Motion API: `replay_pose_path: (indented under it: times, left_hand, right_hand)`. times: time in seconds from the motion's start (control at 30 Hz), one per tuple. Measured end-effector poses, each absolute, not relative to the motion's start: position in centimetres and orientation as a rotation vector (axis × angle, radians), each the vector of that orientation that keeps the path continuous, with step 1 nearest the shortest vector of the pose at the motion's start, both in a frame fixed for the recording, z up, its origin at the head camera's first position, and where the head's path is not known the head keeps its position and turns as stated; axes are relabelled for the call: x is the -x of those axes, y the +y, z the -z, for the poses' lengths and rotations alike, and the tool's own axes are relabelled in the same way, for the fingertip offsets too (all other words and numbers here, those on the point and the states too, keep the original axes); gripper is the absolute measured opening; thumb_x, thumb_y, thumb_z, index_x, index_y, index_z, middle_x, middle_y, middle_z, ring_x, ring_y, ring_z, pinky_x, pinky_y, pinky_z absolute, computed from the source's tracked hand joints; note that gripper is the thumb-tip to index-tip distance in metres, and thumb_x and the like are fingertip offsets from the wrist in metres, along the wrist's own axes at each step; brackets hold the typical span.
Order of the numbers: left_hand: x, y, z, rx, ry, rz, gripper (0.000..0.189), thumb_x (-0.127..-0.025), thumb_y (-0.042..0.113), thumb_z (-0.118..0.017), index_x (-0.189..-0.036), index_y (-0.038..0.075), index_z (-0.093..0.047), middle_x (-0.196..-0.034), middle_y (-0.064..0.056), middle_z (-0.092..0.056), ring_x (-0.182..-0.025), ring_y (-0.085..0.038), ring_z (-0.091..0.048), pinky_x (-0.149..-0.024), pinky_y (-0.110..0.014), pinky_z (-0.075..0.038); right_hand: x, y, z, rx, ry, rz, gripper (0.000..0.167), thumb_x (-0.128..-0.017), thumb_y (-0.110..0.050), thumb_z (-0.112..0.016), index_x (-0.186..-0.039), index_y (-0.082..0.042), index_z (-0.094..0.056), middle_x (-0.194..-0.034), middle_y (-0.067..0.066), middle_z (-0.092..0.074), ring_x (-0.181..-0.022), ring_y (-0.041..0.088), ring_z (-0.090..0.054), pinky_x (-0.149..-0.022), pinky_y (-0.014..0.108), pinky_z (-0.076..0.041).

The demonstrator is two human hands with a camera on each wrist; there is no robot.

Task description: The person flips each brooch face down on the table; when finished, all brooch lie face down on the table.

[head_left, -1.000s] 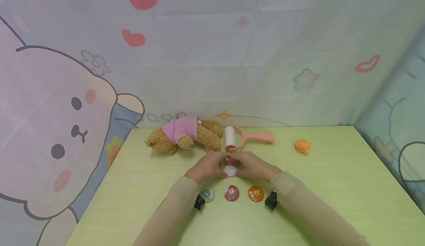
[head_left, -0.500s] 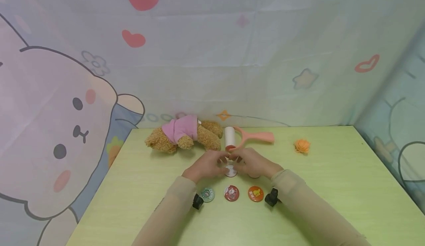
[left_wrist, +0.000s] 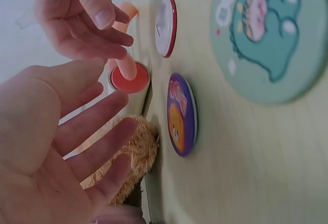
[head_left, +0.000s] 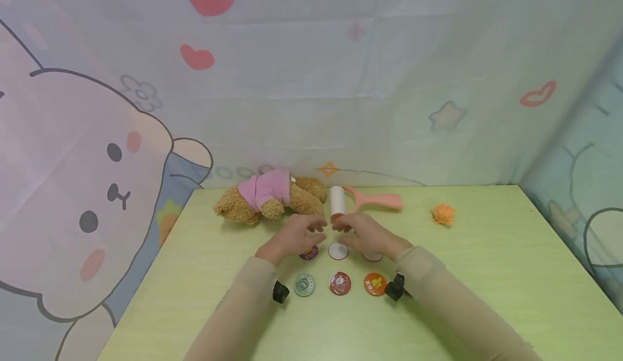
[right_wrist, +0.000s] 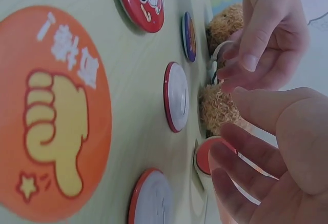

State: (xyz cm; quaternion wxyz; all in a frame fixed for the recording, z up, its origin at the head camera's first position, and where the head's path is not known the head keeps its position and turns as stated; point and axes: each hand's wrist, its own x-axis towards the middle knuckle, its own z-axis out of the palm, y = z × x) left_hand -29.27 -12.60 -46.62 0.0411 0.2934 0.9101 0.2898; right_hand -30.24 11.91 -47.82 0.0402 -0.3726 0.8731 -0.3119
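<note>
Left grip [head_left: 293,235]: spread, near purple badge [head_left: 309,253]
Right grip [head_left: 368,235]: spread
Middle white badge [head_left: 338,251]: lies on bench [head_left: 491,258] between both, touching neither

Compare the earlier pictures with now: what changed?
The left hand and right hand let go of the middle white badge and drew apart, the left going leftward, uncovering the purple badge. The green badge, red badge, orange badge, teddy bear, lint roller and orange yarn stayed put.

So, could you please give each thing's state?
Left hand: open
Right hand: open
Teal dinosaur badge: face up
Red badge: face up
Orange thumb badge: face up
Purple badge: face up
Middle rear badge: face down
Right rear badge: face down
Plush toy: lying
Lint roller: lying
Orange yarn: bunched
</note>
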Motion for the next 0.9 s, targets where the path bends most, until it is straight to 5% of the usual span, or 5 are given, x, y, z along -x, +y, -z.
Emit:
replay_pose_path:
  times: [0.9]
  left_hand:
    - [28.4,-15.8,47.8,-0.849,2.791,-0.946,0.035,-0.096,0.017,-0.077,-0.128,0.004,-0.07,-0.117,-0.013,-0.075,-0.109,-0.032,-0.069,-0.096,-0.048,-0.057]
  right_hand:
    - [30.1,8.9,48.6,1.256,2.655,0.971,0.033,-0.091,-0.01,-0.08,-0.122,0.0,-0.073,-0.117,0.012,-0.075,-0.11,0.026,-0.07,-0.097,0.041,-0.058]
